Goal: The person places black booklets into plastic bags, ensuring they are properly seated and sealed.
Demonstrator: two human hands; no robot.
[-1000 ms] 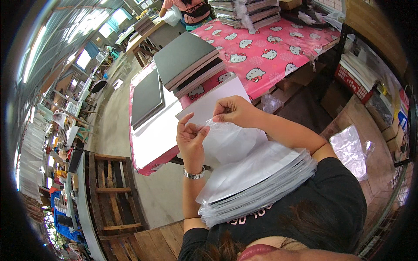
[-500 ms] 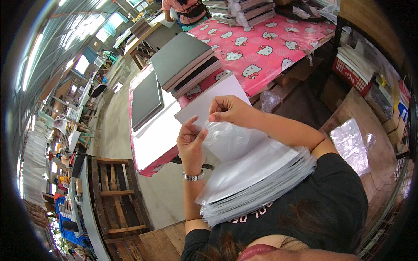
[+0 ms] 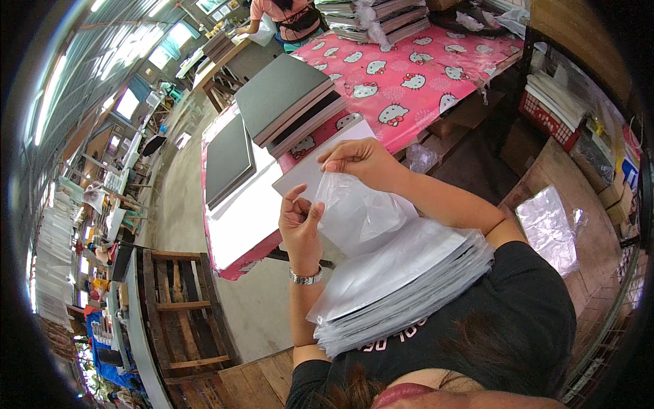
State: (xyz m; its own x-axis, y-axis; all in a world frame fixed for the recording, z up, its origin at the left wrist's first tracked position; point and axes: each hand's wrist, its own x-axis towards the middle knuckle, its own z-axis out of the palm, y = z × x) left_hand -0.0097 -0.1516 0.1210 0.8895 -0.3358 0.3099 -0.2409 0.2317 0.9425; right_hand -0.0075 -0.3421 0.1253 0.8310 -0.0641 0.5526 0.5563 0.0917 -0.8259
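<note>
My right hand [image 3: 364,162] pinches the top edge of a clear plastic bag [image 3: 351,204], raised above the stack. Beside that bag is my left hand [image 3: 300,225], its fingers half curled and thumb apart, with a metal watch on the wrist; whether the thumb touches the plastic I cannot tell. Against my body rests a thick stack of clear plastic bags [image 3: 402,286]. Beyond my hands, a flat white board [image 3: 364,131] lies at the table's near edge, partly hidden by my right hand and the plastic.
Dark hardcover books are piled [image 3: 283,95] on the table with a pink patterned cover [image 3: 409,102], and a flat dark book [image 3: 230,160] lies left of them. A wooden pallet [image 3: 184,307] stands at left. Shelving with a red basket [image 3: 548,119] is at right. A person [image 3: 289,24] works farther off.
My right hand has risen slightly, drawing the bag's edge upward and away from my left hand. The left hand has barely shifted. The far person has moved to the right.
</note>
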